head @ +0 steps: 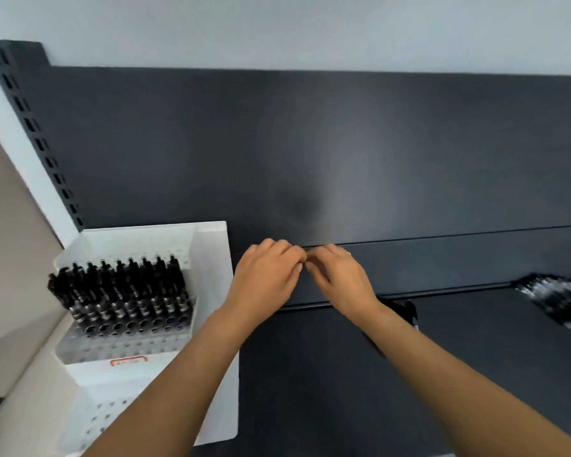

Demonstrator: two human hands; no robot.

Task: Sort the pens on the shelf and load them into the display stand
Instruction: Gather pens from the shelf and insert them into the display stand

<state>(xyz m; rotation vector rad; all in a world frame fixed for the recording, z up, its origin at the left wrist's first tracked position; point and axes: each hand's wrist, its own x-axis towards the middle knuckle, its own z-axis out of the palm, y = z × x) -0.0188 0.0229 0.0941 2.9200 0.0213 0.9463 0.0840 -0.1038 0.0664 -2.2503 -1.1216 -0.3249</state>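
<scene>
Both hands are meeting at the centre of the frame: the left hand (267, 275) and the right hand (340, 275) are curling their fingers inward, fingertips touching. Something thin and dark may be sitting between them, but the blur is hiding it, so I cannot tell whether they are pinching a pen or nothing at all.

The display stand (211, 285) is standing at the lower left, with its rows of black pens (122, 291) filling the back holes and leaving the front ones open. A heap of loose pens (554, 298) is lying at the right edge on the dark shelf (475, 341), well apart from the hands.

The risks as I'm judging them: a fumbled pinch is sending a pen rolling off the shelf lip, or a sweeping left forearm is knocking the stand sideways.
</scene>
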